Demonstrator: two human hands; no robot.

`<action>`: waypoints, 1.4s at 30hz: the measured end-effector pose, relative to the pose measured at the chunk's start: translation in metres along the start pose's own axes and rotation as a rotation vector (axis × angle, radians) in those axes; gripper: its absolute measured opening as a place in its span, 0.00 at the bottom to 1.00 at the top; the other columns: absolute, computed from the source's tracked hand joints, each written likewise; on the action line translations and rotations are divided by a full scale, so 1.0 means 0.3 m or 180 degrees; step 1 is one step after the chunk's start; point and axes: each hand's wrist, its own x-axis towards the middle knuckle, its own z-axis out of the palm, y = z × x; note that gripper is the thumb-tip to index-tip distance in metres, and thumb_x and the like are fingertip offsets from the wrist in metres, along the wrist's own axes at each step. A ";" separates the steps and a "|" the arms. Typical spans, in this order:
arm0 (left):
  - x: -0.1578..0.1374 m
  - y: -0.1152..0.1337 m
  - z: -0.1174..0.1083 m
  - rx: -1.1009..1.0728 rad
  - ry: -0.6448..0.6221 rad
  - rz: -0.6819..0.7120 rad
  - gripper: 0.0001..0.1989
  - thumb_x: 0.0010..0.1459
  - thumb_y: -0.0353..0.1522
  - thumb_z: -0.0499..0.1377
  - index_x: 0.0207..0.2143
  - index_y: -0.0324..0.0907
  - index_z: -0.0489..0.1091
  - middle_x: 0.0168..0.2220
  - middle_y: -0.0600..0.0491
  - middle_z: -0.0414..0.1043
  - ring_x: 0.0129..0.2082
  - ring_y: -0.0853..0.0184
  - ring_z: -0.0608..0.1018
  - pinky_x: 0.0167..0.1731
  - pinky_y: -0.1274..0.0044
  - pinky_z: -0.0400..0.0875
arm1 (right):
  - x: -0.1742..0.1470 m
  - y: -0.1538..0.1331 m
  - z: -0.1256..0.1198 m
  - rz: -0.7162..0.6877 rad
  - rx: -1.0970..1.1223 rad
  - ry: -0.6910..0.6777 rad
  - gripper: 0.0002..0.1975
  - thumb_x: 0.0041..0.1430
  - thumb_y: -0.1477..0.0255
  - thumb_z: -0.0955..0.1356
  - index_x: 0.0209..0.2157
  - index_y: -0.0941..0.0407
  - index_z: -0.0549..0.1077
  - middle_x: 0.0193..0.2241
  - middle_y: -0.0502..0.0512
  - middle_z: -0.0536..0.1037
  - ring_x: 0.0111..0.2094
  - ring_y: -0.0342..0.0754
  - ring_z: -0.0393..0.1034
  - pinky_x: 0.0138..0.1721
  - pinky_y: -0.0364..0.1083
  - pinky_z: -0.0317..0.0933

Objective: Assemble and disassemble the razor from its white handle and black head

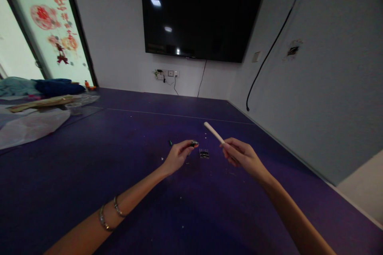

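Note:
My left hand [178, 156] pinches a small dark piece with shiny, light spots [194, 143] between thumb and fingertips; its kind is too small to make out. In my right hand [243, 154] is a pale, slim stick [214, 132] with a rounded end, tilted up and to the left. Its lower end is hidden in the closed fingers. The stick and the dark piece are apart. Between the hands, a small dark rectangular part [204, 153] with a clear-looking edge lies on the purple surface [134, 215]. A small green-and-dark item [170, 143] lies just beyond my left hand.
Small pale scraps are scattered about the purple surface. At the far left lie clear plastic sheeting [36, 127], a wooden strip [44, 102] and blue cloth [58, 87]. A black cable [269, 50] hangs along the right wall, and a large screen [200, 12] hangs ahead.

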 end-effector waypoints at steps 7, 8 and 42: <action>0.006 -0.008 0.006 -0.0108 -0.0020 -0.0133 0.12 0.55 0.32 0.53 0.38 0.37 0.72 0.36 0.49 0.75 0.34 0.68 0.74 0.37 0.75 0.68 | -0.056 -0.030 0.185 0.0932 0.2352 -0.0112 0.12 0.52 0.62 0.66 0.30 0.56 0.64 0.13 0.41 0.56 0.12 0.35 0.42 0.12 0.37 0.35; 0.006 -0.003 0.007 -0.0130 -0.0047 -0.0148 0.11 0.55 0.32 0.53 0.38 0.37 0.72 0.37 0.49 0.75 0.35 0.67 0.75 0.38 0.74 0.68 | -0.063 -0.024 0.207 0.1088 0.2502 -0.0122 0.12 0.50 0.62 0.66 0.30 0.57 0.65 0.13 0.41 0.55 0.13 0.35 0.42 0.13 0.37 0.35; -0.008 0.005 0.029 -0.0327 -0.0134 -0.0402 0.13 0.54 0.35 0.54 0.35 0.35 0.71 0.29 0.49 0.74 0.27 0.68 0.75 0.27 0.79 0.68 | -0.160 0.058 0.390 0.1299 0.2929 0.0224 0.16 0.49 0.57 0.68 0.28 0.56 0.65 0.13 0.39 0.50 0.14 0.33 0.36 0.13 0.37 0.29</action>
